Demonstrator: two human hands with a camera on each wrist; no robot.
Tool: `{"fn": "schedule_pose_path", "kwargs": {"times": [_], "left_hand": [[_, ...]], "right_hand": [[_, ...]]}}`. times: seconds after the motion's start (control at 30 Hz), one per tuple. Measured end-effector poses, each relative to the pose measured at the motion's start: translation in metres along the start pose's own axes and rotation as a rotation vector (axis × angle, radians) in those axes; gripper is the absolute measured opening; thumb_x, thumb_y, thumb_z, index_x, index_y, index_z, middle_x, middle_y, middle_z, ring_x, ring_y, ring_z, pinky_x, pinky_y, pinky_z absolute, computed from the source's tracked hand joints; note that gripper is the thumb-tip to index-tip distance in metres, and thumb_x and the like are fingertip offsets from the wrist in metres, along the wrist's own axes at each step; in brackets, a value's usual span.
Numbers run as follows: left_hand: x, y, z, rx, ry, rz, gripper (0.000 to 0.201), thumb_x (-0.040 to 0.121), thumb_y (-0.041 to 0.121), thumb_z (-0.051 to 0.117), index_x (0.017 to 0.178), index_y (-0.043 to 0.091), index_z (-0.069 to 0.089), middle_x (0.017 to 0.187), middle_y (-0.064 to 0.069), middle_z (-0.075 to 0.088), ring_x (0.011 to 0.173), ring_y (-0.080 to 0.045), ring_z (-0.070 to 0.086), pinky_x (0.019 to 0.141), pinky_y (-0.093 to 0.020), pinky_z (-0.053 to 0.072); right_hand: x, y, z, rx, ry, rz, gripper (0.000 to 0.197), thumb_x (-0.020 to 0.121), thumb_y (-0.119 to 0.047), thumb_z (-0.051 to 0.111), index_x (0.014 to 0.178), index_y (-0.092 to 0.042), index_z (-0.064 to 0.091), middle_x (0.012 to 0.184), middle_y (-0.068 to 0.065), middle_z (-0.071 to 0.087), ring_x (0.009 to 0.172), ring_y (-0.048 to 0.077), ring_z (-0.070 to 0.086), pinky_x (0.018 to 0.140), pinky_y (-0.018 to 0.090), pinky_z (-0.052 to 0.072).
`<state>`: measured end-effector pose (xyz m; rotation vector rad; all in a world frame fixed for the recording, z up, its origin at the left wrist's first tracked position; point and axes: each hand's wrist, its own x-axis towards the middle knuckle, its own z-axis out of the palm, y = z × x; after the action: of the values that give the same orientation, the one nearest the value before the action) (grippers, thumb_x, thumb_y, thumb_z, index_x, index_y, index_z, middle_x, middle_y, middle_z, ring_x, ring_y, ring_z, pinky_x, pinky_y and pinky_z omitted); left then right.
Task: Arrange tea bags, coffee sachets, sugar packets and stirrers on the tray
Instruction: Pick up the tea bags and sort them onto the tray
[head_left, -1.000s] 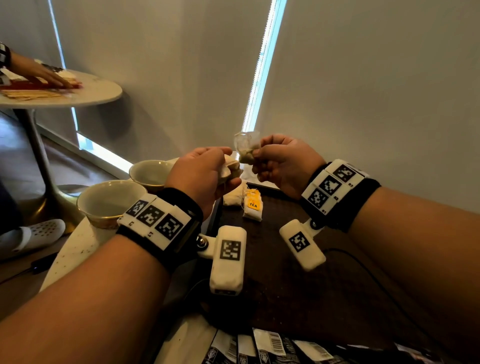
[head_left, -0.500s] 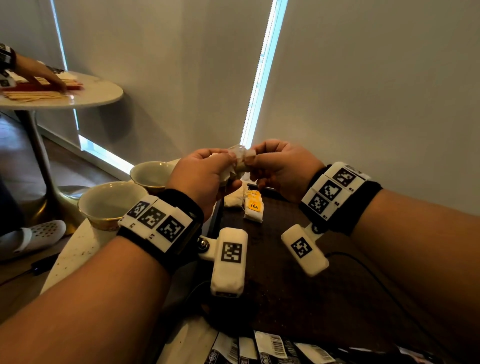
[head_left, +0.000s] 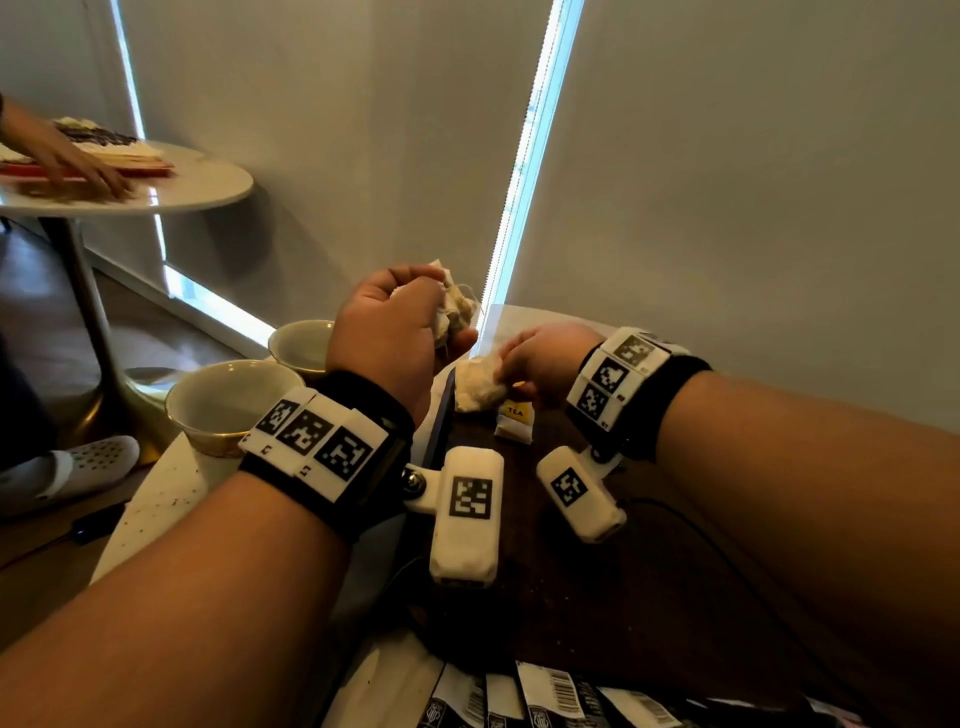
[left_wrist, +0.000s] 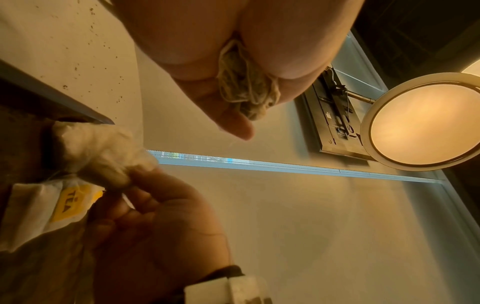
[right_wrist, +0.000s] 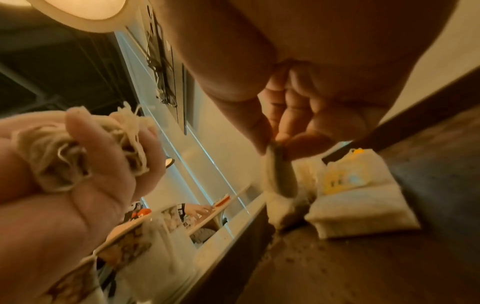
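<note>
From the head view, low in the middle of the frame, the left hand is curled up tight around a bunch of tea bags, held up in the air above the dark wooden tray. The left wrist view shows more: the bags are squashed between the palm and the fingers, with thin strings wrapped all round them. The right hand is lower, to the right of the middle, and its thumb and fingertips pinch one soft white tea bag at the far left corner of the tray. The right wrist view shows this bag hanging down from the pinch, blurry, and I cannot tell if it touches the tray. Just beside it lies a flat white packet with a yellow label that says "TEA". Only the head view shows the black and white sachets with barcodes along the bottom edge, and two pale cups at the left of the middle on the white speckled table. In the upper left another person's hand rests on a round table.
</note>
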<state>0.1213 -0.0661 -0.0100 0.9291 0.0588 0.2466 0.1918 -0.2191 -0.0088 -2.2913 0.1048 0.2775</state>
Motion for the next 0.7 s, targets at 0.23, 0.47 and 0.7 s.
{"fn": "schedule_pose_path", "kwargs": {"times": [0.23, 0.47, 0.7], "left_hand": [[-0.002, 0.002, 0.001, 0.002, -0.002, 0.000, 0.015, 0.096, 0.002, 0.054, 0.103, 0.011, 0.065, 0.110, -0.012, 0.062, 0.085, -0.027, 0.066, 0.061, -0.027, 0.056], [-0.002, 0.002, 0.001, 0.004, -0.012, -0.008, 0.015, 0.096, 0.003, 0.054, 0.104, 0.011, 0.064, 0.109, -0.011, 0.062, 0.087, -0.027, 0.066, 0.063, -0.027, 0.057], [0.000, 0.001, 0.000, 0.005, -0.014, -0.018, 0.014, 0.096, 0.003, 0.055, 0.101, 0.012, 0.064, 0.107, -0.010, 0.062, 0.088, -0.027, 0.066, 0.062, -0.028, 0.057]], "right_hand": [[0.010, -0.004, 0.017, 0.018, -0.101, 0.071, 0.037, 0.086, -0.007, 0.065, 0.123, -0.003, 0.062, 0.120, 0.019, 0.066, 0.093, 0.029, 0.069, 0.069, 0.040, 0.060], [0.009, -0.010, 0.012, -0.153, -0.073, 0.092, 0.018, 0.090, -0.014, 0.066, 0.107, -0.008, 0.069, 0.097, 0.003, 0.070, 0.083, 0.017, 0.068, 0.069, 0.026, 0.055], [0.011, -0.009, 0.019, -0.005, -0.086, 0.105, 0.024, 0.093, -0.002, 0.056, 0.116, 0.002, 0.062, 0.094, 0.013, 0.064, 0.077, 0.024, 0.065, 0.065, 0.035, 0.055]]}}
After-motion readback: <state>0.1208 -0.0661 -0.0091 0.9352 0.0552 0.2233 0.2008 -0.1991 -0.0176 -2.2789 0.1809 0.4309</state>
